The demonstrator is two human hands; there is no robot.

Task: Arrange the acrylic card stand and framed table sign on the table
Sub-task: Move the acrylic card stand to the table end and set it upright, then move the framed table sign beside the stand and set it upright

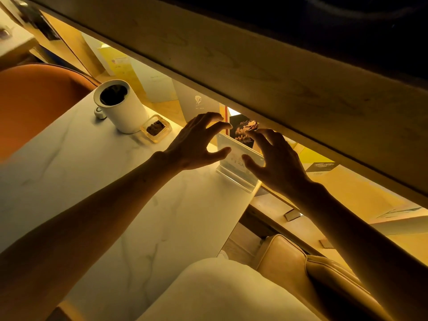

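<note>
At the far left an orange rounded chair back [34,100] is seen beside the pale marble-patterned table [97,181]. Further in, a tall white cylindrical container with a dark opening [120,105] stands upright, and just beside it a small square amber glass dish holding dark crumbs [156,128] rests on the table. The left hand [194,144] is held with fingers spread and curled, its thumb near the left edge of the clear acrylic card stand [236,165]; contact cannot be confirmed, and nothing is gripped by it. The stand is placed upright near the table's far right corner, close to the edge. Behind it, a dark framed table sign with pale lettering and a floral picture [243,132] is seen leaning or standing under the long pale wooden beam [254,72]; whether it rests on the table cannot be told. The right hand [278,158] is likewise opened, fingers arched over the stand's right side, the fingertips lying near the sign; no firm grasp is shown. It is judged that the stand could be pushed off the nearby table edge if it is nudged rightward, and that the sign could be toppled by the right fingertips, since it is narrow and upright. The dish could be brushed by the left forearm if the reach is widened.
</note>
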